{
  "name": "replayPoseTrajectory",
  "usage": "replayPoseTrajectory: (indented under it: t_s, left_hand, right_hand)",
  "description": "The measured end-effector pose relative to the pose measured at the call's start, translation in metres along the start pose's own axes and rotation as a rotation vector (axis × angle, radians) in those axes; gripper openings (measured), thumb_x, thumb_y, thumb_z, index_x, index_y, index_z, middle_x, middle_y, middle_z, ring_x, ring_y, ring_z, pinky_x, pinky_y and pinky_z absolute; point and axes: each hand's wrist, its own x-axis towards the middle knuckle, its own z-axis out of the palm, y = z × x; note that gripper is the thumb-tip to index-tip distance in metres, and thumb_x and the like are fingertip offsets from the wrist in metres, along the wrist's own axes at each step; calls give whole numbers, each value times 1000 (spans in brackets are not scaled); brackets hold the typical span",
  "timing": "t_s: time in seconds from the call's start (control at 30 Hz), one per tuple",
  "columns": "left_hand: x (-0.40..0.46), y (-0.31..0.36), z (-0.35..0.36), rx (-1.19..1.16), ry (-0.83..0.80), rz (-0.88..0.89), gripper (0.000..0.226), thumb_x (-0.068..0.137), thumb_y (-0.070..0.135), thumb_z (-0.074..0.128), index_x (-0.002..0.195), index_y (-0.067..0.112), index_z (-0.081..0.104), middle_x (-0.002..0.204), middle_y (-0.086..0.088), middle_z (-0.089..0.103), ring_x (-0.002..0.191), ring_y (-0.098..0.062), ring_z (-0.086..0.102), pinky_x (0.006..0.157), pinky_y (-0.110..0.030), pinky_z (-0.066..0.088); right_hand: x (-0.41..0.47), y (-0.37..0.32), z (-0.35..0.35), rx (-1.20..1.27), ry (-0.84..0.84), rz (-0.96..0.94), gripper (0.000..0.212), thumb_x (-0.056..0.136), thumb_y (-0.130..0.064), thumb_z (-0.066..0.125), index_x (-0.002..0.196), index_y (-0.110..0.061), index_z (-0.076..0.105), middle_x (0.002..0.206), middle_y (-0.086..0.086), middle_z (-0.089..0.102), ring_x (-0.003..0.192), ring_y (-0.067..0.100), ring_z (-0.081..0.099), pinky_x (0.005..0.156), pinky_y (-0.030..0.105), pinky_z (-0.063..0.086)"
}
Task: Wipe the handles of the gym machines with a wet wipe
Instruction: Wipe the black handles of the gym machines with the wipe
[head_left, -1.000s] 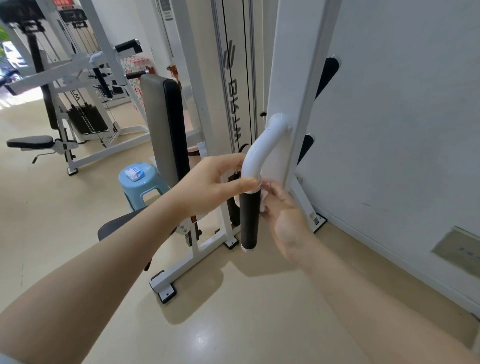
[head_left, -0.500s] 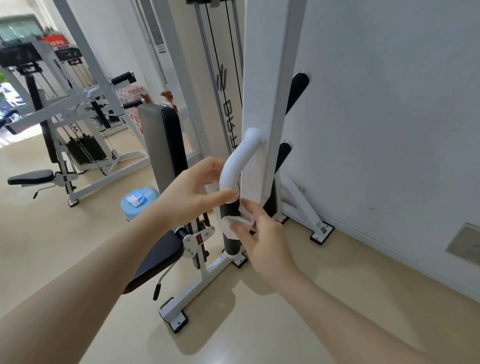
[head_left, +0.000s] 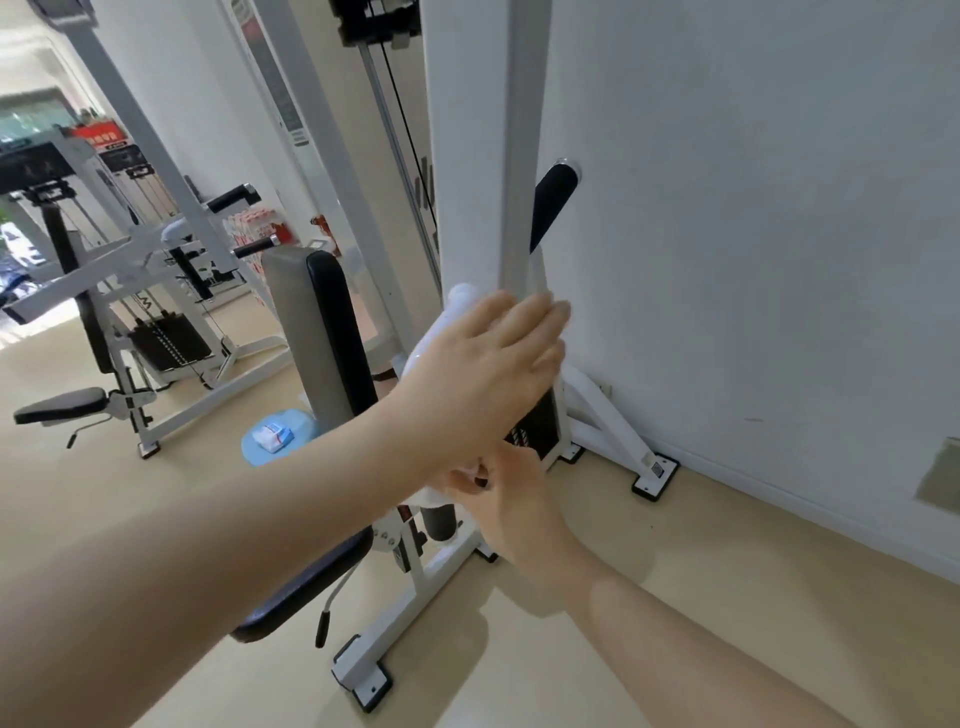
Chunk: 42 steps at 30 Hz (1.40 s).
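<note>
The white machine's curved handle tube runs down to a black grip, mostly hidden behind my hands. My right hand holds a white wet wipe against the top of that black grip, fingers curled round it. My left hand is above it, fingers straight and blurred, lying across the tube and the white upright post, gripping nothing. A second black handle sticks out higher up behind the post.
A blue stool with a pack of wipes stands behind the machine's black backrest. The black seat and the white base foot are below my arms. Another white machine stands left; a wall is close on the right.
My left hand has let go of the curved tube and risen to the right with fingers stretched out. My right hand keeps the wipe on the grip. The view has tilted upward.
</note>
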Motion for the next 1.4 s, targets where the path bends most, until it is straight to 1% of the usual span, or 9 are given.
replayPoseTrajectory:
  t_s: [0.17,0.33,0.53,0.63,0.87,1.0,1.13,1.3,1.4]
  left_hand:
    - [-4,-9,5,177,-110,-75,55,78,2,22,108,9,67,125,-10,60,125,-25,43,100,-40,27]
    - [2,-9,5,186,1,-107,52,82,-2,21,111,1,65,124,-15,61,123,-27,37,98,-41,26]
    - [-3,-15,6,260,-66,-82,53,90,-2,16,113,4,63,128,-12,59,127,-27,32,98,-40,29]
    - [-6,-17,11,282,-56,-94,53,94,-3,13,119,5,59,132,-10,57,129,-26,32,101,-39,28]
    - [-1,-12,7,231,0,-120,54,95,-2,14,110,8,65,129,-9,59,128,-24,34,101,-39,27]
    - [-1,-8,6,180,18,-145,60,97,-2,8,106,9,67,127,-6,61,127,-22,36,101,-39,27]
    - [0,-7,5,153,19,-143,61,97,0,8,104,10,67,125,-6,62,128,-22,36,102,-40,26]
    - [3,0,4,146,20,-146,62,97,-1,7,107,10,67,127,-7,61,127,-23,36,102,-40,27]
    - [2,2,6,132,13,-154,54,95,-1,15,109,11,65,130,-6,59,129,-23,34,105,-40,25]
  right_hand:
    - [18,16,-36,-40,-226,-13,9,90,-20,58,85,-24,65,62,-26,56,62,-7,51,63,6,37]
    - [58,46,-91,-84,353,115,28,96,-16,45,122,-14,57,108,-3,64,93,0,57,81,6,45]
    - [103,59,-81,-584,-203,-421,33,91,1,47,122,-7,49,116,10,60,106,19,58,101,34,43]
    - [136,77,-101,-768,-114,-421,50,85,3,46,133,-10,44,138,9,48,127,27,44,110,45,33]
    - [141,61,-94,-744,-360,-576,26,83,8,54,106,-2,61,108,14,63,102,28,59,94,35,45]
    - [158,64,-107,-681,-88,-380,27,90,-4,41,108,-8,61,107,10,62,105,25,53,102,38,39]
    - [127,57,-104,-518,-377,-427,23,92,3,40,98,-3,62,87,-10,56,82,-2,49,81,7,37]
    - [150,84,-120,-495,-69,-282,31,96,-16,34,114,-11,58,120,7,59,116,18,52,104,35,39]
    - [133,75,-103,-516,-265,-431,35,90,-28,27,96,-13,58,100,7,59,96,18,54,90,38,47]
